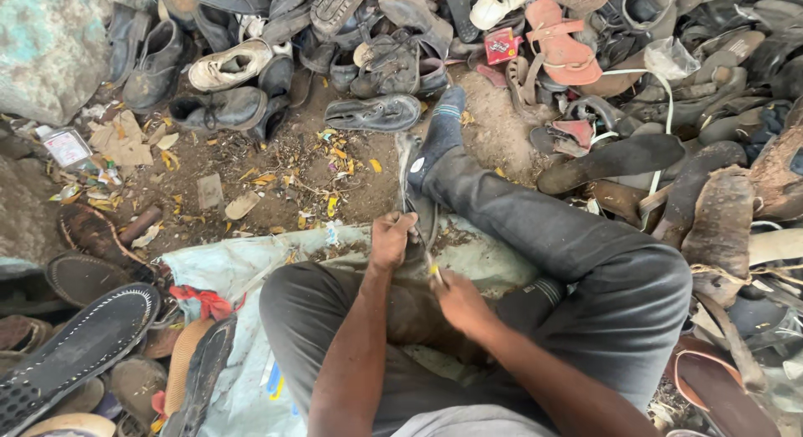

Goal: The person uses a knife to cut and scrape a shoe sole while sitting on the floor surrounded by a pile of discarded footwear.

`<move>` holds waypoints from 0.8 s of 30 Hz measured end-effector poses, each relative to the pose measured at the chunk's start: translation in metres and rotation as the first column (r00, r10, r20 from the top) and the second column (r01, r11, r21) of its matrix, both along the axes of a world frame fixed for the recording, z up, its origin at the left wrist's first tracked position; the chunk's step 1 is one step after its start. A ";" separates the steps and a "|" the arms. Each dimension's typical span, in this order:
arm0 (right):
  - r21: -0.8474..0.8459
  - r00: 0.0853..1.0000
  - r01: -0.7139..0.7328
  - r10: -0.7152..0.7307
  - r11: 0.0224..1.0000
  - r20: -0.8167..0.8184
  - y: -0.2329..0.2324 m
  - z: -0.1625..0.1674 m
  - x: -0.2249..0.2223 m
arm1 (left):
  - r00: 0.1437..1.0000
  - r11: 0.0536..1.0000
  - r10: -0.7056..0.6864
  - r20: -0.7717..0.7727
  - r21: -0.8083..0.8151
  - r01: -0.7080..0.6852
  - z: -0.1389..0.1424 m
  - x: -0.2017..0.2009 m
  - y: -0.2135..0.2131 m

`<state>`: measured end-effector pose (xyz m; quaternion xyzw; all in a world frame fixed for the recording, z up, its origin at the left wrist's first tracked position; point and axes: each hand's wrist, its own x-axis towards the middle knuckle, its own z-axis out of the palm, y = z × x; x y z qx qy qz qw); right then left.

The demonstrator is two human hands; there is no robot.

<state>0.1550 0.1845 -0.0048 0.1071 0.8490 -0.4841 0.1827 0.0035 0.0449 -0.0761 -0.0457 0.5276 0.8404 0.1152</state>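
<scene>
I sit on the ground in dark trousers, right leg stretched out, its foot in a dark blue sock. My left hand grips the near end of a long dark shoe sole that lies along my right shin. My right hand holds a small yellow-handled tool against the sole's near end, just right of my left hand. The tool's tip is hidden by my fingers.
A heap of worn shoes and sandals fills the back and right. A black perforated sole and more soles lie at the left. A dirty pale sheet lies under me. Scraps litter the bare dirt.
</scene>
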 end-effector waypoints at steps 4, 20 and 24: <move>-0.036 0.979 -0.031 0.023 0.999 -0.205 0.003 -0.004 0.031 | 0.993 0.985 0.039 0.109 0.161 -0.057 0.000 -0.001 0.004; -0.368 0.910 0.404 -0.329 0.838 0.251 -0.067 -0.004 0.000 | 0.978 0.847 0.040 0.206 0.511 -0.142 0.010 0.001 -0.005; -0.403 0.907 0.420 -0.383 0.813 0.174 -0.085 -0.002 -0.001 | 0.964 0.829 0.052 0.261 0.527 -0.187 0.017 0.000 -0.010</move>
